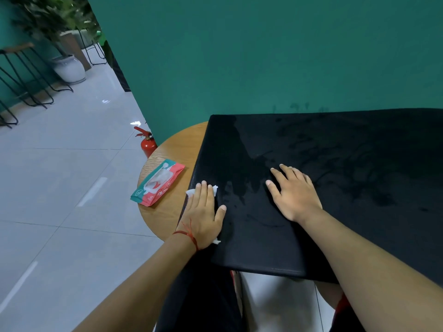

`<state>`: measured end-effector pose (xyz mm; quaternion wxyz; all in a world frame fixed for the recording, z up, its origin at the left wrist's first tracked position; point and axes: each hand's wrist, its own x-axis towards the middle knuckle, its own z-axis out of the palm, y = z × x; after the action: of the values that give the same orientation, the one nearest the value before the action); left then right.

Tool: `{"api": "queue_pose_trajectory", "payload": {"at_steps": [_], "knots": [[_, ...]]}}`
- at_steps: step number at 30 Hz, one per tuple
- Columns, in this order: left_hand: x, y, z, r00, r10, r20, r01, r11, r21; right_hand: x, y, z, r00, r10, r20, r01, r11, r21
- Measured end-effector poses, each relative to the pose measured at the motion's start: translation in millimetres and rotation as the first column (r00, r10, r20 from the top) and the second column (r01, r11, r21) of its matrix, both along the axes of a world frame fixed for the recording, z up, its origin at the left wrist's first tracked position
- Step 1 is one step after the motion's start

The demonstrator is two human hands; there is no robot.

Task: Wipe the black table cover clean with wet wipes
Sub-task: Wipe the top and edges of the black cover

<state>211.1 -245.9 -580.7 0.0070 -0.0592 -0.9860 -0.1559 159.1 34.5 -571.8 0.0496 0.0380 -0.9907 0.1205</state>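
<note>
The black table cover (pixel 335 178) lies over a round wooden table (pixel 167 149), with wet streaks across its middle and right. My left hand (pixel 203 212) lies flat with straight fingers on a white wet wipe (pixel 215 190) at the cover's left edge; bits of the wipe show past the fingertips and by the wrist. Further right, my right hand (pixel 293 192) rests flat on the cover with its fingers spread, holding nothing. A red and green wet wipe pack (pixel 158 182) lies on the bare wood left of the cover.
A teal wall (pixel 263 56) stands directly behind the table. A red fire extinguisher (pixel 147 142) stands on the tiled floor by the table's left. Metal stools (pixel 26 75) and a potted plant (pixel 69 68) are at the far left.
</note>
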Motion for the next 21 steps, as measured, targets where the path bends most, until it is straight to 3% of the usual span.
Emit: {"api": "queue_pose_trajectory", "payload": {"at_steps": [12,18,21], "knots": [[7.0,52.8,3.0,0.979,-0.195,0.055,0.197,0.980,-0.031,0.5,-0.7,1.3,1.000,-0.006,0.012,0.006,1.000,-0.002],[6.5,96.0,10.4,0.892,-0.442,0.093,0.445,0.895,-0.020,0.9,-0.3,1.2,1.000,-0.004,0.008,0.004,1.000,-0.027],[3.6,98.0,3.5,0.874,-0.483,0.059,0.486,0.872,-0.054,0.1,0.5,1.2,1.000,0.001,0.005,0.000,0.998,-0.060]]}}
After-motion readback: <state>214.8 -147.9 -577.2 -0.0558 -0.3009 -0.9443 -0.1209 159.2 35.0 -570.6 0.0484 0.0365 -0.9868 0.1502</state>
